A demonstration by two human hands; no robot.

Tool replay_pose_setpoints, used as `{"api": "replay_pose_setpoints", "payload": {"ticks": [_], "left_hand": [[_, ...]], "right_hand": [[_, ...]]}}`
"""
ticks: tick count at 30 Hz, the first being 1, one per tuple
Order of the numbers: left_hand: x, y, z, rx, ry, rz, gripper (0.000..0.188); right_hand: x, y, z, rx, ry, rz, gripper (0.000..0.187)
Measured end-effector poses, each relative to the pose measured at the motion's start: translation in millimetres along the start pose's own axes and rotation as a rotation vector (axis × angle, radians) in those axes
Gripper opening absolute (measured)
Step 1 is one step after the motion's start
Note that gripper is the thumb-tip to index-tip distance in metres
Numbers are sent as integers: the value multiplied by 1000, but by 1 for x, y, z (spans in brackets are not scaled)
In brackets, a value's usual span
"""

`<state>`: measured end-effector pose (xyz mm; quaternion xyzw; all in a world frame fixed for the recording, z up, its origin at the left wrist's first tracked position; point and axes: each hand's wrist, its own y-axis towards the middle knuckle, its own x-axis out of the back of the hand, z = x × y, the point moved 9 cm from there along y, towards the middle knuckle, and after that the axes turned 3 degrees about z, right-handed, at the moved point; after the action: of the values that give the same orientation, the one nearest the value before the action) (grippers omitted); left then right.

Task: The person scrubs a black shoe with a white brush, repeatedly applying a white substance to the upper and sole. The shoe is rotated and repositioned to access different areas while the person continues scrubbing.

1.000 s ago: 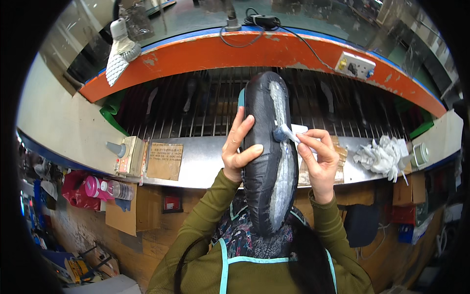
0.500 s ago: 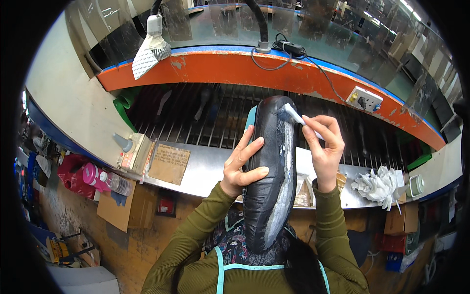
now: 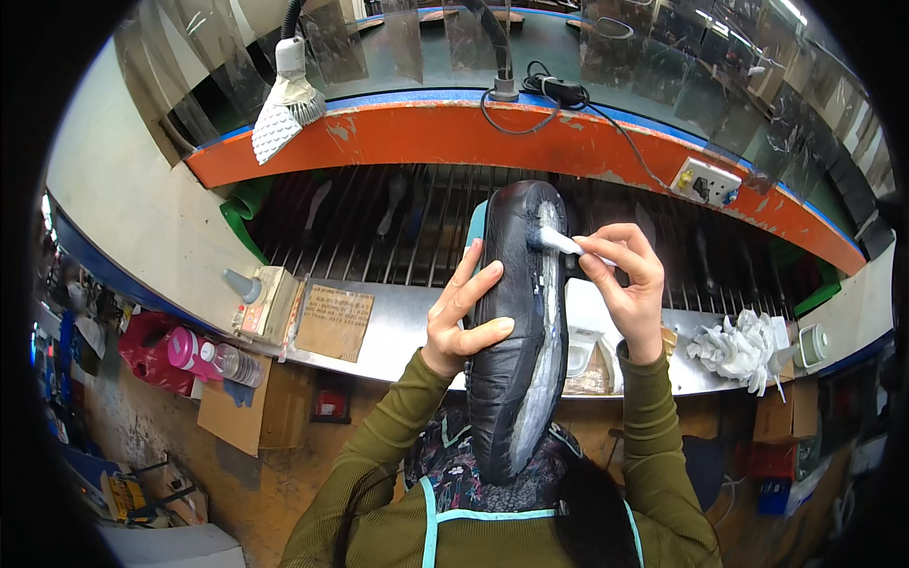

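Observation:
A black leather shoe upper on a last stands lengthwise before me, its near end against my apron. A whitish strip runs along its underside, and a teal piece shows at its far left edge. My left hand is wrapped round the left side, fingers and thumb pressed on the leather. Between the thumb and fingers of my right hand is a slim white brush. Its tip touches the underside near the far end; the bristles are hard to make out.
Behind the shoe, dark bars span a recess under an orange beam. A metal ledge holds a white tray, a cardboard piece, a box-shaped container and crumpled white gloves. A lamp hangs at far left.
My right hand has brought the brush tip toward me from the shoe's far end along the whitish strip. The left hand keeps its hold on the shoe.

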<state>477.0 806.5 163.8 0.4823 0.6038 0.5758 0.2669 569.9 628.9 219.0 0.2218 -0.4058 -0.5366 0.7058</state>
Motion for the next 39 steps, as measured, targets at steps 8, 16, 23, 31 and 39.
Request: {"api": "replay_pose_setpoints", "payload": {"ticks": [8,16,23,31,39], "left_hand": [[-4,-5,16,254,-65,52,38],[-9,-8,23,269,-68,39,37],[-13,-8,29,277,-70,24,36],[-14,-1,18,71,54,-34,35],[-22,-8,18,42,194,-64,38]], "right_hand": [[-2,-23,-4,-107,6,78,20],[2,-40,-2,-97,-30,25,20],[5,-53,-4,-151,-2,42,19],[7,-60,3,-161,9,90,18],[15,-71,-24,-351,42,-119,19]]}}
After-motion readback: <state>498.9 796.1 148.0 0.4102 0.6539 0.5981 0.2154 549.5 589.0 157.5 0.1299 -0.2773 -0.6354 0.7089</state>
